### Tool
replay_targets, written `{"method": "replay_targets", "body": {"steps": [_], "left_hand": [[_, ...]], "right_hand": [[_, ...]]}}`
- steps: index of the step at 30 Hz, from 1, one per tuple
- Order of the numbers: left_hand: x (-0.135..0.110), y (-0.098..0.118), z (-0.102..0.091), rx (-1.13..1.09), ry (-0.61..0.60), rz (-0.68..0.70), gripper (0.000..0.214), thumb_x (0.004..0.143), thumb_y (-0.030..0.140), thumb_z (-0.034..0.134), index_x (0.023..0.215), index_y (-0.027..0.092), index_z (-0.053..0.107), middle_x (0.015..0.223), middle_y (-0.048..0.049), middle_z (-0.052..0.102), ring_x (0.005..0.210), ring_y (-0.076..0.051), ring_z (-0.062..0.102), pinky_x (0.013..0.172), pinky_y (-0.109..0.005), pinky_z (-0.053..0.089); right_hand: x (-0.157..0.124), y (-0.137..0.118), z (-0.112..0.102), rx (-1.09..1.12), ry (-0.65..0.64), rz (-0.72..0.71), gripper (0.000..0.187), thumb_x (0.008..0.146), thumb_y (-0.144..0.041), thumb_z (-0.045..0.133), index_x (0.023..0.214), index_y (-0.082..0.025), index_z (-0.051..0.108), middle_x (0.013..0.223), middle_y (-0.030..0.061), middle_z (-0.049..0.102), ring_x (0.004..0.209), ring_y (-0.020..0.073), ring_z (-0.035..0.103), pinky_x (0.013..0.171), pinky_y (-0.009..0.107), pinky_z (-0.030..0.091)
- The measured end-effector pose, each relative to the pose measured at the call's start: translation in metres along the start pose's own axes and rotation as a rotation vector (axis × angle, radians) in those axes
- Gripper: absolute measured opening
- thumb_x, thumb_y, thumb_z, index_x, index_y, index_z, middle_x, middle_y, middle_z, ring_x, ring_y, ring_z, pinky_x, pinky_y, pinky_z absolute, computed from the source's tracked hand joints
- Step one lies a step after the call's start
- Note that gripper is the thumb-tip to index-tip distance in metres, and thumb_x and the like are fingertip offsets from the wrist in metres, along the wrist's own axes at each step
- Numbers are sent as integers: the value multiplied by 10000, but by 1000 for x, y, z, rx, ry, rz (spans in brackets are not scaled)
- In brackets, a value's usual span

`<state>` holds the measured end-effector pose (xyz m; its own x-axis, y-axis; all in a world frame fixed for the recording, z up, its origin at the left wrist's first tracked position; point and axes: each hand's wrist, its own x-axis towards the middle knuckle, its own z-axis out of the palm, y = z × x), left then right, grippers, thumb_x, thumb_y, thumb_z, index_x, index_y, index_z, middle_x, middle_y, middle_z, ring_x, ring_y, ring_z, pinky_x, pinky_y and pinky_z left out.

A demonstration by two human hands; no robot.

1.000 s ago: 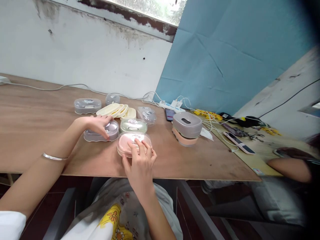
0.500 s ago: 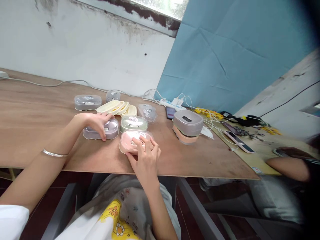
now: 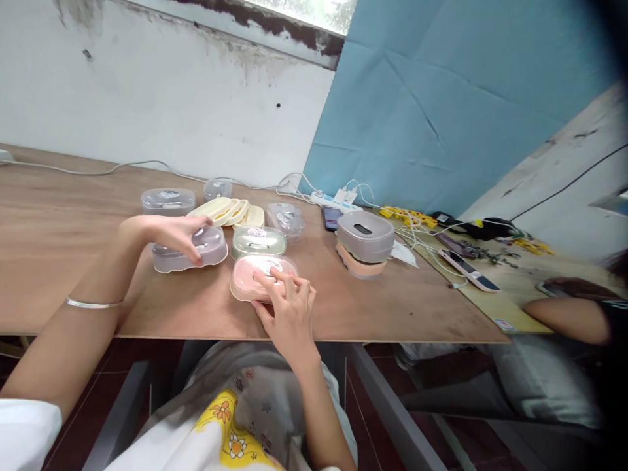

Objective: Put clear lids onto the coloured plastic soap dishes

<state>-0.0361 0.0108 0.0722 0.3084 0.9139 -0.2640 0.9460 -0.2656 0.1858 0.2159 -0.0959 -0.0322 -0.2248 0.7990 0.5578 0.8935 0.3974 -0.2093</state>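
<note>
A purple soap box [image 3: 214, 247] with a clear lid is at the left front, and my left hand [image 3: 179, 234] spans its top. Its thumb lies on the near side and the fingers reach to the far side. Closer to me is a pink soap box [image 3: 245, 278] with a clear lid. My right hand [image 3: 289, 304] holds it on the table, fingertips on the lid and thumb at the front edge. Directly behind the pink one sits a pale green soap box [image 3: 259, 242]. Several cream oval inserts [image 3: 216, 209] lie overlapping behind the purple box.
Grey lidded boxes [image 3: 168, 200] and clear lids [image 3: 285, 219] stand farther back. To the right, a grey box [image 3: 366, 237] rests on an orange one [image 3: 360, 263]. Beyond are a power strip [image 3: 338, 201], cables and a phone [image 3: 468, 269]. Another person's arm [image 3: 569, 317] is at far right.
My left hand has shifted slightly left, and the purple soap box has moved a little left with it. My right hand stays on the pink box. The view has shifted slightly.
</note>
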Motion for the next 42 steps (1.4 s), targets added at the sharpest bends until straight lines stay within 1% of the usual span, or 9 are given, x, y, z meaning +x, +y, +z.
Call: {"method": "replay_targets", "body": {"steps": [6, 10, 13, 17, 20, 28, 32, 38, 42], "left_hand": [[-10, 36, -43, 35, 163, 160, 921, 633, 512, 654, 1412, 225, 255, 1378, -85, 432, 1105, -263, 488, 858, -310, 442], [29, 81, -52, 143, 130, 316, 968, 603, 533, 649, 1445, 232, 279, 1376, -93, 444, 1150, -294, 486, 881, -339, 436], [69, 98, -43, 145, 12, 286, 1099, 511, 548, 695, 1476, 250, 261, 1446, -118, 405, 1230, -371, 442, 927, -393, 426], [101, 95, -25, 97, -51, 251, 1177, 496, 569, 695, 1513, 277, 178, 1541, -118, 278, 1322, -414, 356, 1009, -446, 375], [98, 92, -19, 122, -14, 267, 1217, 513, 603, 686, 1526, 259, 104, 1564, -136, 207, 1372, -437, 258, 1058, -497, 305], [47, 72, -18, -92, 404, 401, 907, 804, 662, 462, 1519, 220, 120, 1548, -141, 195, 1420, -381, 138, 1107, -540, 180], [31, 48, 9, -311, 538, 430, 818, 829, 631, 465, 1479, 194, 229, 1511, -150, 240, 1407, -355, 178, 1129, -543, 182], [-23, 55, 99, -425, 693, 560, 607, 874, 417, 561, 1404, 264, 308, 1437, -116, 351, 1372, -305, 294, 1131, -518, 274], [-61, 61, 141, -493, 486, 459, 818, 871, 405, 583, 1491, 274, 65, 1542, -137, 181, 1405, -338, 255, 1113, -554, 316]], "right_hand": [[-1, 1, 0, 24, -4, 0, 476, 856, -359, 629, 1309, -276, 509, 1334, 62, 555, 1123, 303, 444, 930, 472, 381], [-3, 1, 0, 61, 6, 20, 448, 872, -324, 598, 1301, -244, 497, 1349, 71, 533, 1222, 330, 399, 976, 508, 372], [-5, 3, 0, 104, 24, 37, 453, 831, -276, 643, 1264, -242, 515, 1313, 70, 532, 1295, 364, 333, 1031, 573, 339], [-5, 7, 0, 218, 28, -8, 493, 789, -258, 696, 1241, -213, 507, 1232, 87, 532, 1234, 303, 446, 1131, 595, 245], [-5, 10, 0, 254, 42, -14, 544, 754, -239, 741, 1246, -229, 508, 1220, 91, 534, 1202, 292, 479, 1110, 587, 310], [-11, 16, 3, 287, 161, 25, 416, 742, -190, 764, 1123, -268, 616, 1181, 69, 601, 1119, 291, 520, 948, 508, 499], [-15, 21, 3, 288, 209, 2, 356, 765, -158, 737, 1089, -253, 625, 1164, 64, 623, 1094, 278, 539, 941, 507, 509], [-25, 26, 0, 275, 279, -124, 312, 819, -212, 695, 1115, -269, 613, 1171, 65, 629, 1146, 267, 532, 980, 528, 497], [-39, 25, 7, 205, 438, -227, 292, 822, -182, 692, 1098, -244, 620, 1160, 95, 628, 1243, 302, 478, 952, 554, 510]]}}
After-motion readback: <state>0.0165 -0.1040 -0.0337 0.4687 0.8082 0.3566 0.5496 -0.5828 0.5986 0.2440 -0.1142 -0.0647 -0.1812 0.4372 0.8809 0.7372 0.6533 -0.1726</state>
